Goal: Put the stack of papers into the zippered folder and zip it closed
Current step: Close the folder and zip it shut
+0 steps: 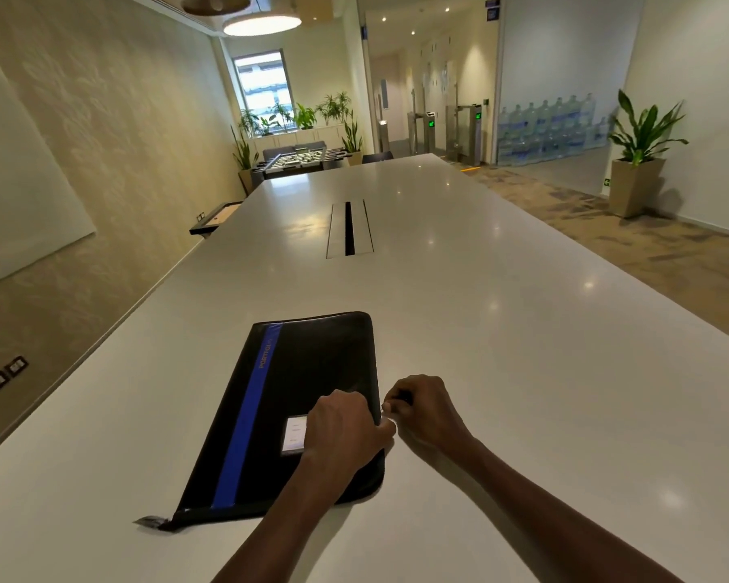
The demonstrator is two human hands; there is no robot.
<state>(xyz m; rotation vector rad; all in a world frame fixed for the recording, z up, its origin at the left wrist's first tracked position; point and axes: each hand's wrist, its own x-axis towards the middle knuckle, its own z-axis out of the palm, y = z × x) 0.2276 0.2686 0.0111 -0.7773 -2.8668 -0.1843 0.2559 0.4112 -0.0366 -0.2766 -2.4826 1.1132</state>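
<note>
A black zippered folder (pixel 295 389) with a blue stripe and a small white label lies flat and closed on the white table (pixel 501 330), near me. My left hand (pixel 346 431) rests on the folder's right part, fingers curled over its right edge. My right hand (pixel 421 410) is just beside that edge and pinches something small at the zipper line, which looks like the zipper pull. A zipper tab (pixel 150 521) sticks out at the folder's near left corner. No papers are visible; whether they are inside cannot be told.
A cable hatch (pixel 349 229) is set into the table's middle, far ahead. The table's left edge runs along a beige wall with a whiteboard (pixel 17 183). A potted plant (pixel 638 162) stands on the floor at the right.
</note>
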